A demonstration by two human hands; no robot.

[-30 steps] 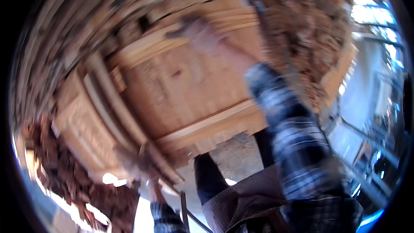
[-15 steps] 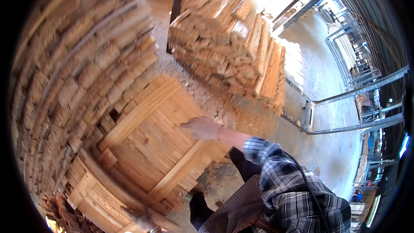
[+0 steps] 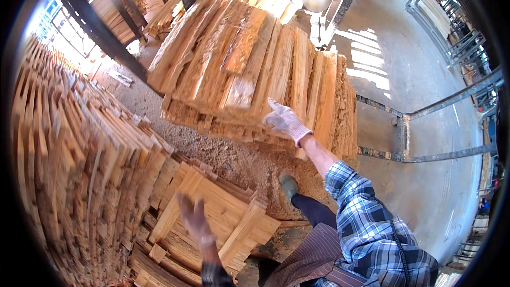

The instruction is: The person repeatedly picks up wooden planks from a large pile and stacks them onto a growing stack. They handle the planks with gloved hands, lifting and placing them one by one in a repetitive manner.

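My right hand (image 3: pixel 287 120), in a pale knit glove, reaches out beside the near end of a big pile of rough-sawn boards (image 3: pixel 303 74). Its fingers are stretched out and nothing is in them; whether they touch the wood I cannot tell. Lower down, my left hand (image 3: pixel 195 220), gloved and slightly blurred, hovers with spread fingers above a low stack of planks (image 3: pixel 227 195). Light crosspieces, among them a thick batten (image 3: pixel 243 228), lie across that low stack. One darker orange board (image 3: pixel 245 42) rests on top of the big pile.
A tall wall of stacked timber (image 3: pixel 79 170) rises on the left. Sawdust (image 3: pixel 239 165) covers the ground between the stacks, where my foot in a shoe (image 3: pixel 289 186) is planted. A metal frame (image 3: pixel 402 135) lies to the right on concrete. Dark posts (image 3: pixel 98 34) stand behind.
My view has swung toward the big pile. My right hand has gone from over the low stack to the boards' near end; my left hand has risen over the low stack.
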